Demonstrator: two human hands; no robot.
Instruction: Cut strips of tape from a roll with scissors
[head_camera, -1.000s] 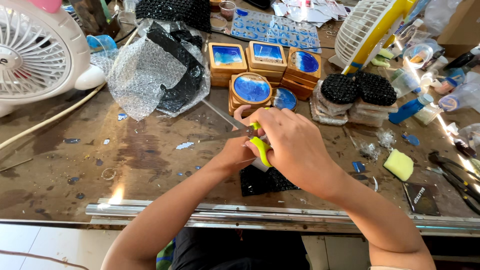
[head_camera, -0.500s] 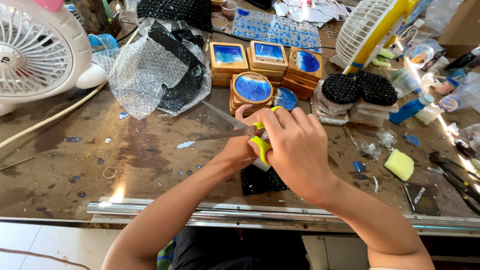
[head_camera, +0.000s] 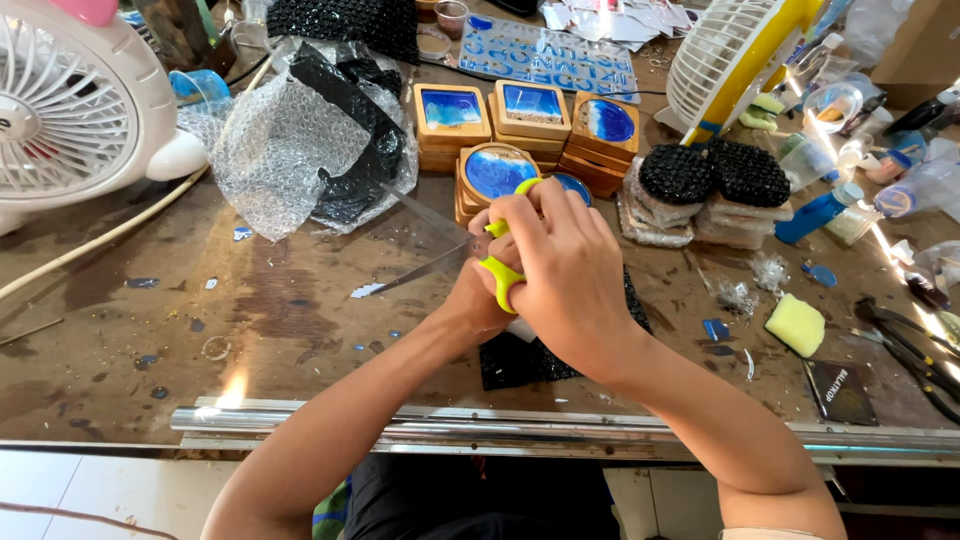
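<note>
Item, cut under way: I see my right hand (head_camera: 570, 275) gripping the yellow-handled scissors (head_camera: 455, 262), blades spread over the bench (head_camera: 150, 340), left hand (head_camera: 478, 300) pinching something hidden beneath, black sheet (head_camera: 520, 360) below still uncut, wooden coasters (head_camera: 530, 115) finished behind.

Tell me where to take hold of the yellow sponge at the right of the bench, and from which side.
Grip the yellow sponge across its two long sides, coming straight down from above. It lies flat and apart from the blue chips to its left, so its side faces are free; a low approach from the right would likely meet the black pliers.
</note>
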